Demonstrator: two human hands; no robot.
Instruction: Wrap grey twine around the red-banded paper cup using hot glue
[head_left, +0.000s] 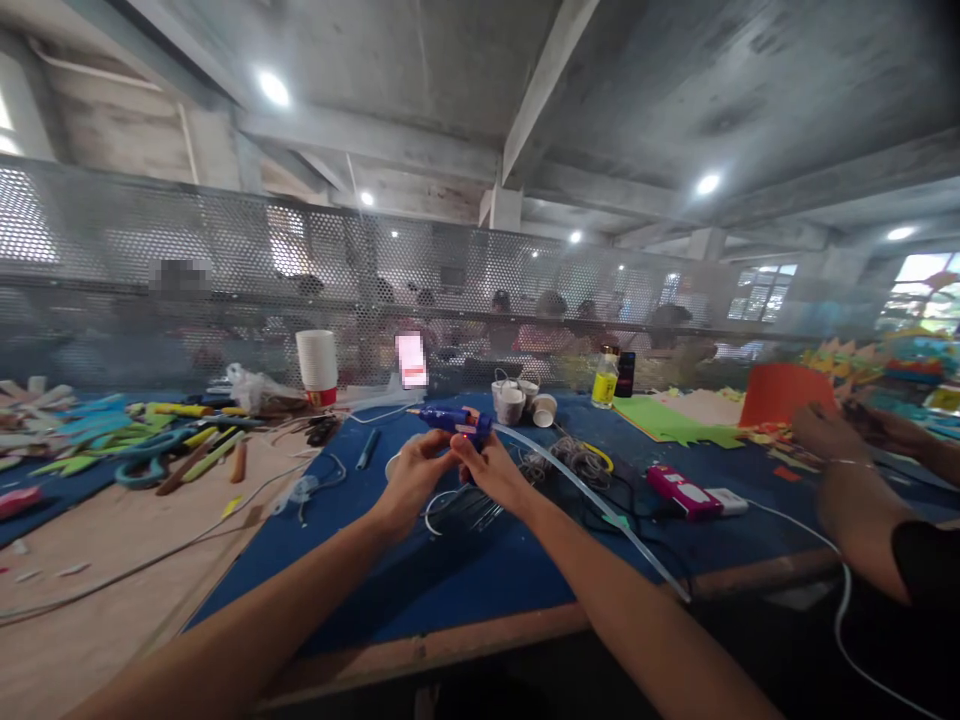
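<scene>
Blue glue gun [452, 420], red light lit, clear stick behind

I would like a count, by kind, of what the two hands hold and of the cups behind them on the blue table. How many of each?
Blue glue gun, held by left hand and right hand: 1
Clear glue stick: 1
Small paper cups: 4, somewhat blurred
Stack of white cups: 1
Total: 7
</scene>
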